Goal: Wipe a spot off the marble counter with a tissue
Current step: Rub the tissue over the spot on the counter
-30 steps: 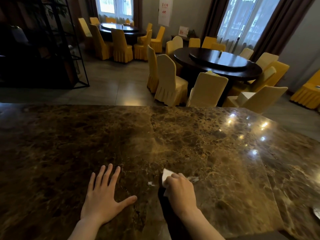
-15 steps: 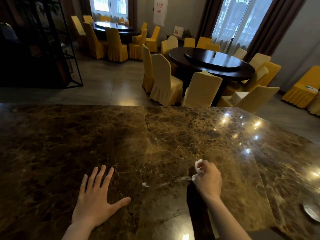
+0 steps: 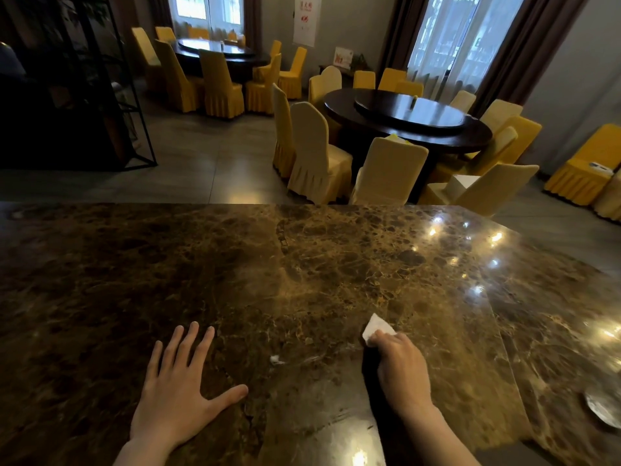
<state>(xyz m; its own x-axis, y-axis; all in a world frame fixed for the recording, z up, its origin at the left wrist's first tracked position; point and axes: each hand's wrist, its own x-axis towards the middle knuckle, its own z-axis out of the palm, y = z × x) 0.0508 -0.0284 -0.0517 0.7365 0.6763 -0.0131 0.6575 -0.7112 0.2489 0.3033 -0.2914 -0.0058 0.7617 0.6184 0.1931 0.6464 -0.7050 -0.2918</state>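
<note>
A dark brown marble counter (image 3: 302, 264) fills the lower half of the head view. My right hand (image 3: 401, 368) presses a folded white tissue (image 3: 376, 326) onto the counter, with a corner of the tissue sticking out past my fingers. A small whitish spot (image 3: 275, 359) lies on the marble to the left of that hand, between my two hands. My left hand (image 3: 178, 391) rests flat on the counter with its fingers spread and holds nothing.
A round metal object (image 3: 605, 410) shows partly at the counter's right edge. Beyond the counter's far edge stand round dark dining tables (image 3: 410, 119) ringed by yellow-covered chairs (image 3: 316, 156). A black metal shelf (image 3: 77, 95) stands at the left.
My right hand swept the tissue to the right, away from the whitish spot, leaving a faint streak on the marble. My left hand stayed flat in place.
</note>
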